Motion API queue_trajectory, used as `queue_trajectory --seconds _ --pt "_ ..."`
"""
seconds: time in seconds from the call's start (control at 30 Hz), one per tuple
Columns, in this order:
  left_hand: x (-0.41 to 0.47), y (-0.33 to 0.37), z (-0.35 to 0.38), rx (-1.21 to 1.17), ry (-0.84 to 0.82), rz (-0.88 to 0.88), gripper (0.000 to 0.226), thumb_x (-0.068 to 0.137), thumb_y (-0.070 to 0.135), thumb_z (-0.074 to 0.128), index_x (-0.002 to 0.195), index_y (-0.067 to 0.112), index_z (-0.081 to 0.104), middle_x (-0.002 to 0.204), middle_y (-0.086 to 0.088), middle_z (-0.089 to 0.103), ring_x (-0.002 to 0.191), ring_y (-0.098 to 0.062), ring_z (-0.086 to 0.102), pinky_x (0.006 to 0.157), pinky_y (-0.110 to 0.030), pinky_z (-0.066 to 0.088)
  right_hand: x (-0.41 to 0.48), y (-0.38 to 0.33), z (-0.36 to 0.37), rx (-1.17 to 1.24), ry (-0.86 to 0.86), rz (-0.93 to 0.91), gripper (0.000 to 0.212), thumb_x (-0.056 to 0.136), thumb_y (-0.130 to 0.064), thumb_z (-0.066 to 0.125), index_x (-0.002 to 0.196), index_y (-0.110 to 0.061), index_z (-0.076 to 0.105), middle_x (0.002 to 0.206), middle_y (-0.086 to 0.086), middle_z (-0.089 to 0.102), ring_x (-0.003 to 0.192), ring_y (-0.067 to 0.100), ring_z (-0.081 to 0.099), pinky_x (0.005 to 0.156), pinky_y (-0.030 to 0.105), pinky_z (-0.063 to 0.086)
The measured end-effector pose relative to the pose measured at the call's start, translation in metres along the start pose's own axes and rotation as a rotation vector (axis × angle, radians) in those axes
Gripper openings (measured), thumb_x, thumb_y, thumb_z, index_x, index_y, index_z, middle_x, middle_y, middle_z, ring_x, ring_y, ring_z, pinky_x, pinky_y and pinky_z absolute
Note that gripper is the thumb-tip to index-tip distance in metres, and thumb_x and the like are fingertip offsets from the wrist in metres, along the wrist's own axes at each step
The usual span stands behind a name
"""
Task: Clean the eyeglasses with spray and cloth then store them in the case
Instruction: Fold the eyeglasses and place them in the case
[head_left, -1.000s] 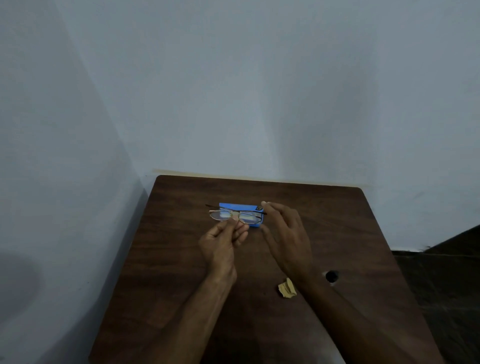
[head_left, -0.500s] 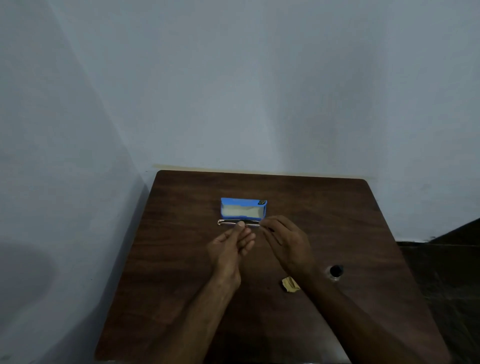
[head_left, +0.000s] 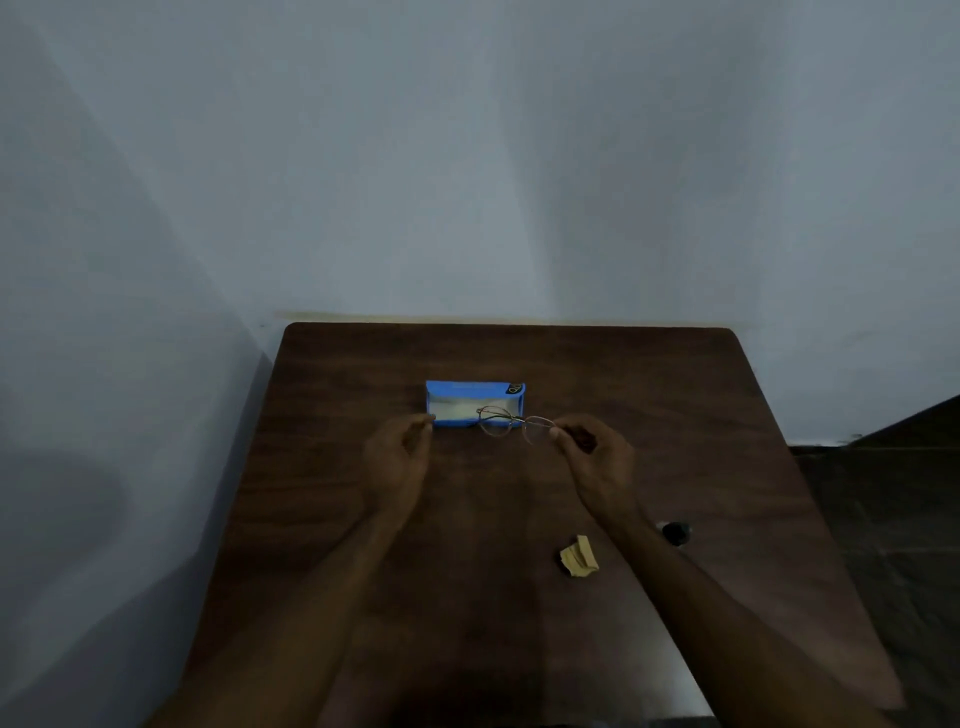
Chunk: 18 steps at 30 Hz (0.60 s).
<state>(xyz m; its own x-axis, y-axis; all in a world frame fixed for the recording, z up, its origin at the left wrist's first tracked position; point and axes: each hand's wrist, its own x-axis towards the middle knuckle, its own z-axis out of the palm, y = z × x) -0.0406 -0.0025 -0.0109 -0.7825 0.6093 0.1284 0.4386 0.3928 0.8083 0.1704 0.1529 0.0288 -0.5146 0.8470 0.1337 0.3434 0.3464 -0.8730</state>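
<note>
I pinch the wire-rimmed eyeglasses (head_left: 516, 420) by one end in my right hand (head_left: 597, 457), above the right end of the open blue case (head_left: 457, 389). My left hand (head_left: 397, 457) curls at the case's near left corner; I cannot tell whether it grips anything. My right forearm half hides a small dark object (head_left: 675, 532) near the crumpled yellow cloth (head_left: 579, 558) on the dark wooden desk (head_left: 363, 519), which stands in a pale-walled corner.

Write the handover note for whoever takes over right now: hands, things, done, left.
Left hand: fingertips at the left end of the blue case; grip unclear.
Right hand: pinches the eyeglasses by their right end, over the open case's near edge.
Yellow cloth lies on the table; small dark thing, perhaps the spray, beside the right forearm.
Done: cloth is down, so cleaning looks finished.
Left: lay eyeglasses in case, close it.
</note>
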Motion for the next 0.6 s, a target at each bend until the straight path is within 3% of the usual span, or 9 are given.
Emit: queue_trajectory --seconds 0.13,0.3,0.4,0.47,0.6 --pt "0.027 -0.020 0.019 0.122 -0.200 0.032 0.026 0.104 0.007 0.065 0.129 0.006 0.073 0.133 -0.013 0.072 0.125 -0.028 0.066 0.110 -0.028 0.043 0.008 0.019 0.007 -0.039 -0.045 0.041 0.014 0.093 -0.020 0.073 0.094 -0.034 0.073 0.093 -0.020 0.072 0.089 0.003 0.069 0.077 0.015 0.054" --pt "0.049 -0.026 0.038 0.165 -0.268 0.060 0.030 0.108 0.008 0.060 0.136 0.005 0.070 0.139 -0.014 0.070 0.130 -0.029 0.065 0.112 -0.031 0.045 0.017 0.030 0.018 -0.004 -0.054 0.069 0.005 0.087 -0.048 0.071 0.090 -0.044 0.072 0.090 -0.019 0.074 0.083 0.005 0.072 0.072 0.019 0.057" --pt "0.059 -0.028 0.043 0.201 -0.253 0.068 0.032 0.107 0.011 0.060 0.138 0.009 0.068 0.139 -0.012 0.068 0.127 -0.027 0.065 0.106 -0.026 0.046 0.026 0.041 0.027 -0.001 -0.057 0.119 0.004 0.091 -0.032 0.075 0.095 -0.033 0.076 0.089 -0.015 0.076 0.083 0.008 0.072 0.076 0.034 0.061" --pt "0.066 -0.028 0.043 0.214 -0.255 0.092 0.039 0.103 0.009 0.066 0.142 0.010 0.065 0.141 -0.011 0.065 0.126 -0.027 0.065 0.106 -0.031 0.050 0.033 0.046 0.033 0.017 -0.048 0.162 0.007 0.092 -0.023 0.076 0.098 -0.026 0.078 0.091 -0.011 0.077 0.085 0.009 0.073 0.080 0.042 0.062" --pt "0.078 -0.028 0.039 0.203 -0.315 0.118 0.056 0.095 0.009 0.076 0.148 0.009 0.061 0.145 -0.011 0.060 0.127 -0.029 0.063 0.109 -0.039 0.052 0.050 0.048 0.042 0.031 -0.059 0.203 0.008 0.095 -0.016 0.073 0.099 -0.022 0.077 0.095 -0.007 0.077 0.089 0.012 0.073 0.083 0.046 0.062"
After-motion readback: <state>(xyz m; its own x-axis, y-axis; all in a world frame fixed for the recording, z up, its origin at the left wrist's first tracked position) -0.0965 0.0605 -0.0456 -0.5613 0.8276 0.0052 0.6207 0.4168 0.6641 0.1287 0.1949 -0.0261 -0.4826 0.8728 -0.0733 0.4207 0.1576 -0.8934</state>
